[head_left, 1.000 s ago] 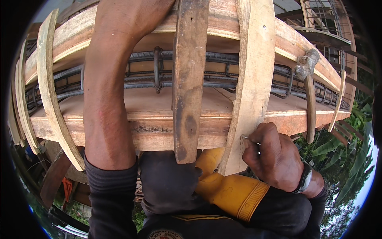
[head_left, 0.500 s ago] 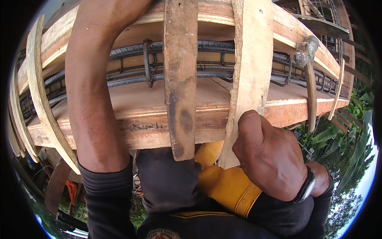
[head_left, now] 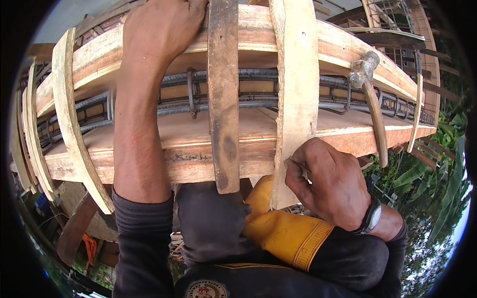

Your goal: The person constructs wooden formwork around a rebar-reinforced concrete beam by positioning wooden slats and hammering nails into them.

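Note:
My left hand [head_left: 161, 30] reaches to the far wooden board [head_left: 253, 25] of a long timber form, beside a dark, stained slat [head_left: 223, 99]. Its fingers run to the top edge and are mostly hidden. Low on a pale slat [head_left: 298, 74] my right hand [head_left: 333, 184] is closed in a pinch, thumb and forefinger against the wood. Something thin and dark shows at the fingertips, too small to name. Both slats cross the form from its far board to the near board [head_left: 189, 161]. A hammer [head_left: 375, 119] with a wooden handle rests across the form, to the right of the pale slat.
Tied steel reinforcing bars [head_left: 258, 74] run inside the form. More slats, one pale and bent-looking [head_left: 72, 109], cross it at the left. My knee in yellow and black cloth [head_left: 285, 236] is below the near board. Banana leaves [head_left: 412, 174] hang at the right.
The view has shifted, and more of my left hand shows by the far board. My right hand has turned from a fist-like grip with the thumb up to a fingertip pinch at the pale slat.

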A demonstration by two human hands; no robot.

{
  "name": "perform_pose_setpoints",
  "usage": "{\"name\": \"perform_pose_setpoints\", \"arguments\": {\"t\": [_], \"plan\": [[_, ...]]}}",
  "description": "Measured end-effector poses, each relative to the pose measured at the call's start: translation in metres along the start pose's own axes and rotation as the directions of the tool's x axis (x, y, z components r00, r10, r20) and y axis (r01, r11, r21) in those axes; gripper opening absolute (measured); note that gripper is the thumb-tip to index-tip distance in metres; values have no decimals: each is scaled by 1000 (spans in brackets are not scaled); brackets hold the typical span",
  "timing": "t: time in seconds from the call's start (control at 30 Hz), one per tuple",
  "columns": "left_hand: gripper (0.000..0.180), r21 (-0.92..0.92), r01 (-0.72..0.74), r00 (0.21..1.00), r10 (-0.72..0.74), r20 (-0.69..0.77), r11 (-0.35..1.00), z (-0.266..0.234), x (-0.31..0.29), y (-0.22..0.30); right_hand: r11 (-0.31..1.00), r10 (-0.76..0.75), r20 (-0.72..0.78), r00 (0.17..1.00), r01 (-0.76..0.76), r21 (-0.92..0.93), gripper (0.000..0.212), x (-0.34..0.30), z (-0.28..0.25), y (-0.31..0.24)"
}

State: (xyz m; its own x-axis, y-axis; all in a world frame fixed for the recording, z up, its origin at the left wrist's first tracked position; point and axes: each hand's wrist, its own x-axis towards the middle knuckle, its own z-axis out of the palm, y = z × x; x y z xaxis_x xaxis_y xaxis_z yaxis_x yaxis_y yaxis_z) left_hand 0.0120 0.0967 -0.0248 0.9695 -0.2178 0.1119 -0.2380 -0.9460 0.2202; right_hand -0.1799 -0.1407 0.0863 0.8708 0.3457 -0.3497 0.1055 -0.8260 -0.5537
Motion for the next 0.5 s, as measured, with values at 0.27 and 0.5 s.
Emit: {"name": "perform_pose_setpoints", "arguments": {"t": [0.27, 0.5], "plan": [[53, 132, -109, 986, 124, -113, 985, -8, -10, 9, 995, 71, -545, 836, -96, -17, 62, -29, -47, 61], [58, -3, 63, 998, -63, -3, 998, -12, 0, 28, 817, 152, -598, 787, -441, -372, 42, -49, -26, 158]]}}
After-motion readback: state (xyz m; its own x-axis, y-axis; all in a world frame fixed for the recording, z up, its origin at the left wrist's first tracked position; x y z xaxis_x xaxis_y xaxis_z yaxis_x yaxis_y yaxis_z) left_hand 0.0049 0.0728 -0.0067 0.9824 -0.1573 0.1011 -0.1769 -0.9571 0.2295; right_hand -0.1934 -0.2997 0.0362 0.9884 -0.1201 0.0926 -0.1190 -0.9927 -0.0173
